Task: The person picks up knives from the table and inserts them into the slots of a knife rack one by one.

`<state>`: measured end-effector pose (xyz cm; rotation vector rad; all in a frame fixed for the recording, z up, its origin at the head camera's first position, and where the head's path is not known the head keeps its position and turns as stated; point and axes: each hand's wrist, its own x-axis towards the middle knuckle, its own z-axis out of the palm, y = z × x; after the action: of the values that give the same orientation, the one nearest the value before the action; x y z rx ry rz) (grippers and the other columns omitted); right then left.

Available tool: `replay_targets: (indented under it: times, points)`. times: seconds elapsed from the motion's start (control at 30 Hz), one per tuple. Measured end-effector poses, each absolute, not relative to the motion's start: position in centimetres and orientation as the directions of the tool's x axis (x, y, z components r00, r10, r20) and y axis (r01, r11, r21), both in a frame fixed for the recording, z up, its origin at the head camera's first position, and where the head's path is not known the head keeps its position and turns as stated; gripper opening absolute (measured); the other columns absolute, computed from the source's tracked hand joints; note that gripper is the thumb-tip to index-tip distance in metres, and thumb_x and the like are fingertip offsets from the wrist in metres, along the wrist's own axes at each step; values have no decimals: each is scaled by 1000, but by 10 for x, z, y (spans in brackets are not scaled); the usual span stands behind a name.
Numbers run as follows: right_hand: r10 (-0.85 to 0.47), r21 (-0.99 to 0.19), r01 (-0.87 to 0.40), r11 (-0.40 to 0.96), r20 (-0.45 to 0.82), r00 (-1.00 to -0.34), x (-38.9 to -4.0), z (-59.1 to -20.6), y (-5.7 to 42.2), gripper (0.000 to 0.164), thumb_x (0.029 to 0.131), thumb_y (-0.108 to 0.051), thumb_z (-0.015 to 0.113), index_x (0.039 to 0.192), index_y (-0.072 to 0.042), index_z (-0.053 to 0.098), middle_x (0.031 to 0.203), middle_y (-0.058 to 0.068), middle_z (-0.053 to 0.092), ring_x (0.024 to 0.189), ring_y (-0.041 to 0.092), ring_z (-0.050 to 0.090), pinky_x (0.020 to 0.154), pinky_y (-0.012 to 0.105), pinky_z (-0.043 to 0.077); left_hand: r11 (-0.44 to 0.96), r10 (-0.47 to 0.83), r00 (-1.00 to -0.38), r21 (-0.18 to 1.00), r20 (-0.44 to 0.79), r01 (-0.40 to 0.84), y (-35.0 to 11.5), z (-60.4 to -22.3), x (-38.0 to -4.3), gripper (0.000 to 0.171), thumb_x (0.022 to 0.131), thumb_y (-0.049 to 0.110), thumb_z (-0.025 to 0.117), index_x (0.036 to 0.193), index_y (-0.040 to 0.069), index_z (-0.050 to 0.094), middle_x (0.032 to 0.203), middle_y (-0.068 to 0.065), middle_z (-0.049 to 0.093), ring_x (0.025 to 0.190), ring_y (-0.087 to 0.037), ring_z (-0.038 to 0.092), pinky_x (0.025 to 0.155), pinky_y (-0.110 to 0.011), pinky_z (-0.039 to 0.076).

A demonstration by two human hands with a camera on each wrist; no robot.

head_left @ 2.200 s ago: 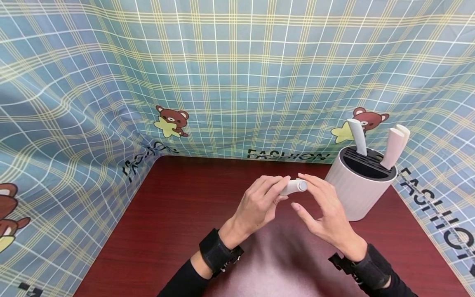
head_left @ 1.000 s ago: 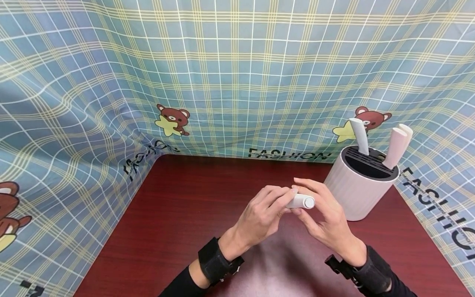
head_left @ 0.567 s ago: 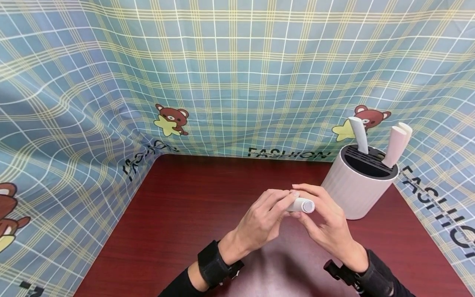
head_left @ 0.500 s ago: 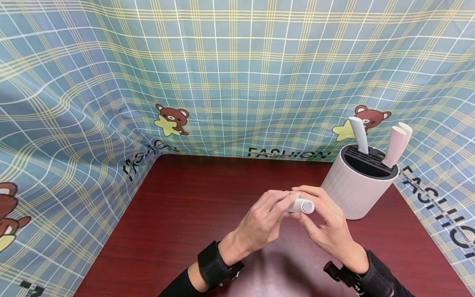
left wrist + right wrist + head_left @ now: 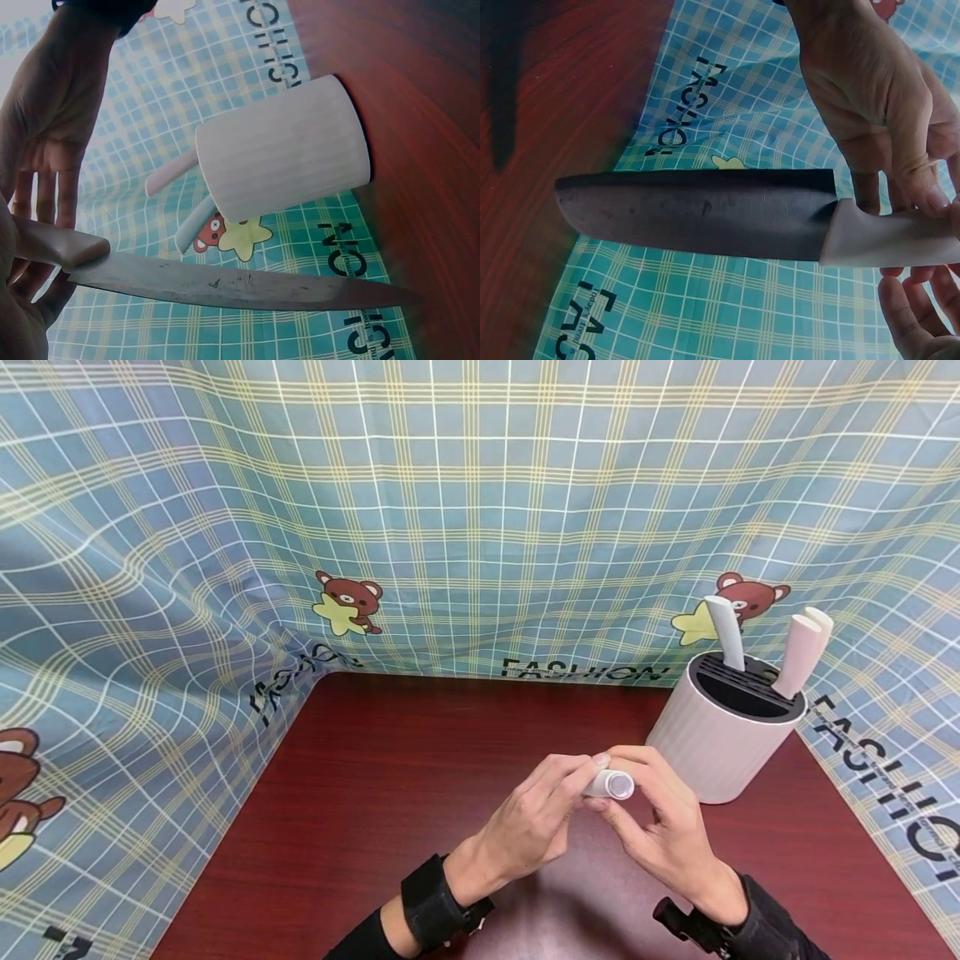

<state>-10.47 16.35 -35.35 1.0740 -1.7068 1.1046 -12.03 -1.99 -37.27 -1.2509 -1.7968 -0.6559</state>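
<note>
Both hands have the white handle of a kitchen knife point(image 5: 618, 785), end toward me, above the table in the head view. My left hand point(image 5: 528, 818) grips it from the left. My right hand point(image 5: 667, 831) pinches it from the right, index finger over the top and thumb below. The wrist views show the blade beyond the hands: long with a dark-marked face in the left wrist view point(image 5: 232, 286), and broad in the right wrist view point(image 5: 697, 214). It points down toward the table. Fingers hide part of the handle.
A white ribbed knife block point(image 5: 720, 743) with a black slotted top stands right of my right hand. A pale blue handle point(image 5: 726, 635), a pink one point(image 5: 797, 656) and a cream one point(image 5: 823, 625) stick out. Checked cloth point(image 5: 480, 527) walls surround the dark red table point(image 5: 360, 777).
My right hand has closed in from beside the handle to pinch it. Both hands and the knife have shifted slightly right and toward me, and the handle's end faces me more squarely.
</note>
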Motion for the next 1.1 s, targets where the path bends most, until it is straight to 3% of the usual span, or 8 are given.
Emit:
replay_targets:
  times: [0.2,0.7,0.9,1.1]
  points:
    - [-208,-234,-942,239,936,-285,-101,-350,161,37,94,-23,73,100,13,67,101,19,66,103,12,63,95,14,46,381,496,-180,-26,849,924,-19,-374,-118,62,84,-10,61,144,-6,45,120,-12,58,107,-17,60,95,-19,51]
    - [-195,-222,-961,164,948,-253,-98,-342,159,33,92,-14,74,99,17,65,100,18,69,101,13,65,96,16,49,384,466,-147,-50,872,922,-16,-374,-117,55,92,-1,63,144,-9,46,116,-14,59,104,-18,59,95,-21,53]
    - [-188,-221,-962,157,950,-249,-98,-334,162,35,93,-14,74,100,19,64,99,18,69,102,12,65,96,16,49,386,387,-79,-83,919,919,-16,-373,-118,40,100,11,61,135,-7,55,108,-13,61,96,-17,60,88,-20,54]
    - [-160,-226,-962,152,955,-249,-100,-327,164,37,92,-12,75,101,22,64,100,19,70,102,12,65,96,17,50,379,285,64,-174,956,909,-20,-370,-122,20,93,-3,62,113,-5,67,92,-10,66,80,-15,63,78,-19,55]
